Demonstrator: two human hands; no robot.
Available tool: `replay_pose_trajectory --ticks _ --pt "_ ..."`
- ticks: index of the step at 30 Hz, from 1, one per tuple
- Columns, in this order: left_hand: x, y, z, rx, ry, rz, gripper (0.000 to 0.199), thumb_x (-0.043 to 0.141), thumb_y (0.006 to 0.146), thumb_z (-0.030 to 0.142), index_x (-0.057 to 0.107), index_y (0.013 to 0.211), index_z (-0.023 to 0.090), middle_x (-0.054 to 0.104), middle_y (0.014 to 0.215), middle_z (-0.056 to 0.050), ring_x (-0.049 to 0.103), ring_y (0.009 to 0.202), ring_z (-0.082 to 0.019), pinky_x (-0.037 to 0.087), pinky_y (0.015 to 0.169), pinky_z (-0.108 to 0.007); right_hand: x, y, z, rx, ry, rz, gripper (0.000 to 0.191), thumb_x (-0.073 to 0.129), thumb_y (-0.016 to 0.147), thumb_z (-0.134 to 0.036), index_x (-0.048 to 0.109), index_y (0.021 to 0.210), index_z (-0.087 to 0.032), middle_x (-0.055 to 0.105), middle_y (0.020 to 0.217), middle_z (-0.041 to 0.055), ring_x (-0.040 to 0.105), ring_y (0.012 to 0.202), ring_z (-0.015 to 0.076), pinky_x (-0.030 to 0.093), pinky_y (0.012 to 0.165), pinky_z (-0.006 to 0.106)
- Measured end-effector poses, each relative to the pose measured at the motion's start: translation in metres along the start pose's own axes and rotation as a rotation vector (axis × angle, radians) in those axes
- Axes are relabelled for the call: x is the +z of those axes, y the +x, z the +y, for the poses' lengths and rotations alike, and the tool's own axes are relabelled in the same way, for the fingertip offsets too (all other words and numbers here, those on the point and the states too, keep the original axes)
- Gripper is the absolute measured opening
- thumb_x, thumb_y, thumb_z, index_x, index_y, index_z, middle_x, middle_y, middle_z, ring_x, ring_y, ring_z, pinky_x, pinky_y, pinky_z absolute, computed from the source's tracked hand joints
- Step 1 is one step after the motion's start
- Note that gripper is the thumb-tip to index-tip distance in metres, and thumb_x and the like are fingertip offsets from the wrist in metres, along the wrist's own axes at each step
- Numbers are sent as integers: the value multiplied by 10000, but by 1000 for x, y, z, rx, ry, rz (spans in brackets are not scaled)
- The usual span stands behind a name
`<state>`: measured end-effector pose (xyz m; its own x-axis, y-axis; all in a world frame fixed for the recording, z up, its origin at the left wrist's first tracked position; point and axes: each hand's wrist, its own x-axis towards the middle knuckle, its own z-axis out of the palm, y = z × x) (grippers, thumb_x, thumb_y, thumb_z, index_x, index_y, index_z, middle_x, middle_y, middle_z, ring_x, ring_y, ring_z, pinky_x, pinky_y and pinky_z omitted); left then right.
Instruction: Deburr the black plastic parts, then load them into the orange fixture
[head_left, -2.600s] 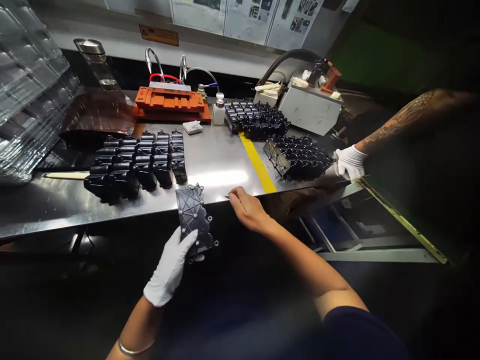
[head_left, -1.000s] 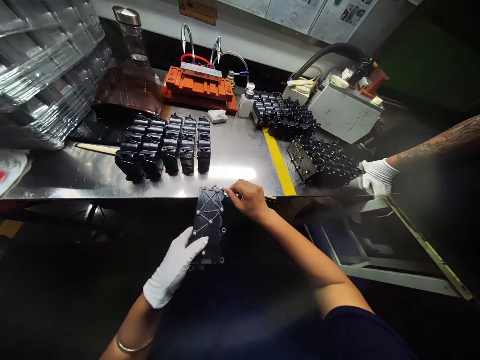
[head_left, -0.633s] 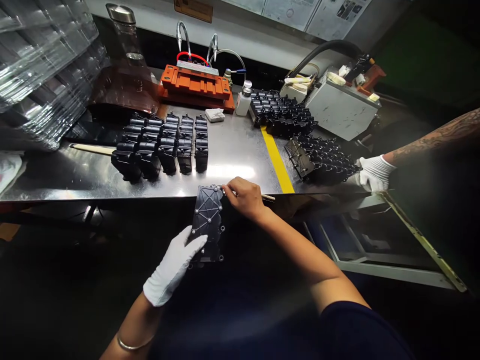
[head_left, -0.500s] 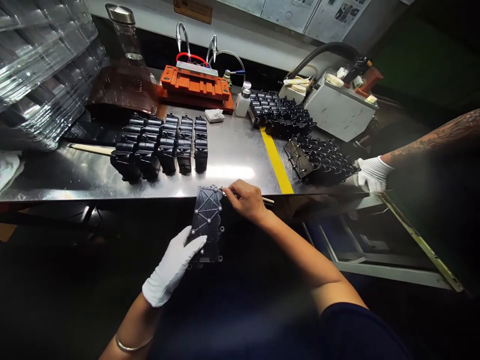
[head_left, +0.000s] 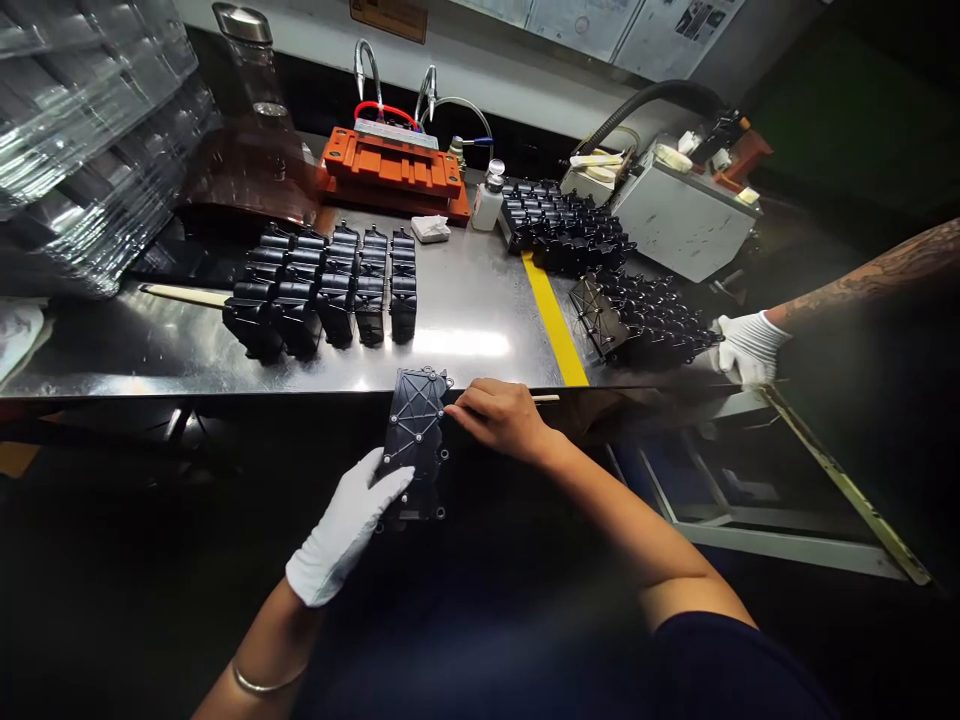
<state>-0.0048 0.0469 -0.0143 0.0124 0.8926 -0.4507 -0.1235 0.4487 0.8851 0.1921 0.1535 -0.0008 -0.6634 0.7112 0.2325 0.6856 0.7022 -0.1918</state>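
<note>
My left hand [head_left: 345,525], in a white glove, grips a black ribbed plastic cover [head_left: 415,445] just in front of the steel table's edge. My bare right hand [head_left: 499,418] lies against the cover's upper right side. A thin pale stick [head_left: 547,398] runs under that palm, and its tip is hidden behind my fingers. On the far right, a co-worker's white-gloved hand [head_left: 750,348] rests beside a block of black parts [head_left: 637,320]. A tattooed forearm extends from that hand.
The steel table [head_left: 465,300] holds rows of black parts [head_left: 322,295], another block [head_left: 562,230], yellow tape [head_left: 553,320], an orange fixture [head_left: 394,175], a white bottle [head_left: 486,205] and a white cloth [head_left: 431,229]. A grey box [head_left: 682,215] stands at the back right, stacked clear trays [head_left: 90,130] at the left.
The cover has turned from tilted to nearly upright and moved up to the table edge. My right hand has shifted slightly down and right, and the view has shifted a little.
</note>
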Motion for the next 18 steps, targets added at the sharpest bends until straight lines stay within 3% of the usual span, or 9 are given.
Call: replay_pose_trajectory --ticks 18 --pt "-3 2 -4 17 31 -45 311 659 757 440 606 898 169 658 862 -31 613 986 -277 478 851 -373 16 -12 -1 56 118 218 324 495 945 -344 634 709 -170 647 645 28 565 577 107 362 560 230"
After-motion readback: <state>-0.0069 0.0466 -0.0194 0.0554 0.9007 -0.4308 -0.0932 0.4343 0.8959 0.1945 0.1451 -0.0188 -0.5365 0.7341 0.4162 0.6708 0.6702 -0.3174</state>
